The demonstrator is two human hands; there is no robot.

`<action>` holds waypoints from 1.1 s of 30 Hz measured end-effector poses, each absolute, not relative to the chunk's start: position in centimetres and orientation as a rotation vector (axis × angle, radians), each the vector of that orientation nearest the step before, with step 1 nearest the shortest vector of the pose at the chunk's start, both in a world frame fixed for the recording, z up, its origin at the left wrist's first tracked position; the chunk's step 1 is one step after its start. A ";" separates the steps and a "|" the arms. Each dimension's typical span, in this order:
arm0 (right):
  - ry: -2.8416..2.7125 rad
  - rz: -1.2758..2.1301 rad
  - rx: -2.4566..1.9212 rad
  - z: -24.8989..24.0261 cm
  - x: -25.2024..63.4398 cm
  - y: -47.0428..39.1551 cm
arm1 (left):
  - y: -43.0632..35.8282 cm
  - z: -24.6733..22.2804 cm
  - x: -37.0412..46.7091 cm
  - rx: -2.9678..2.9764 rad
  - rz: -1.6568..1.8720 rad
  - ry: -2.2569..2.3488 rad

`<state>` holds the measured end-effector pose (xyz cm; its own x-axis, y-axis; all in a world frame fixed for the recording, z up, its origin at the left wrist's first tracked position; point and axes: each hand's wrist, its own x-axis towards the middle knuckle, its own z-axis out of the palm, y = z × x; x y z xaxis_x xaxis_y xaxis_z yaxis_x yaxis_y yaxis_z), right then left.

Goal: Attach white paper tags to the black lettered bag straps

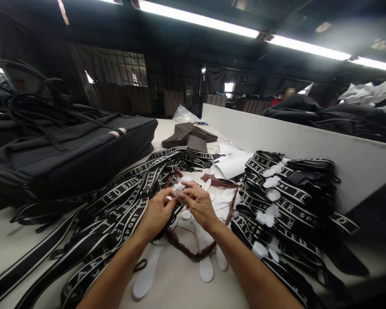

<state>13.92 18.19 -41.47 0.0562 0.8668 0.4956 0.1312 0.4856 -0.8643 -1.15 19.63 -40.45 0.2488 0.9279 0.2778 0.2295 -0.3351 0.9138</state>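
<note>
In front of me my left hand (157, 211) and my right hand (197, 202) meet, with fingertips closed in a pinch. Between them is a white tie (179, 190), partly hidden by the fingers. Part of a black strap (175, 218) shows just under the hands; how the tie goes around it is hidden. Loose white ties (206, 269) with rounded ends and toothed edges lie around and below the hands. A dark red frayed strip (197, 256) loops among them. Left of my left hand spreads a heap of lettered black-and-white straps (128, 187).
Folded straps bound with white ties (273, 195) are stacked at right. A large black bag (70, 150) stands at left. Brown folded pieces (189, 134) and white sheets (230, 163) lie farther back. A white panel (276, 137) borders the table's right side. A person (283, 96) is beyond it.
</note>
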 end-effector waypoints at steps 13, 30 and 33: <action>-1.130 0.997 -0.964 -41.9 13.2 18.2 | 19.5 -40.7 -0.9 2.004 1.220 1.255; -0.890 1.078 -0.991 -40.9 12.8 18.0 | 18.8 -41.3 0.2 1.740 1.417 1.185; -0.869 1.154 -0.977 -40.6 13.1 18.0 | 18.3 -41.5 0.6 1.771 1.464 1.204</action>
<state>13.09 18.04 -40.62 0.1956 0.9791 0.0564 -0.3240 0.1188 -0.9386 0.58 18.29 -41.47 0.0103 0.8812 0.4726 0.2933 -0.4545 0.8411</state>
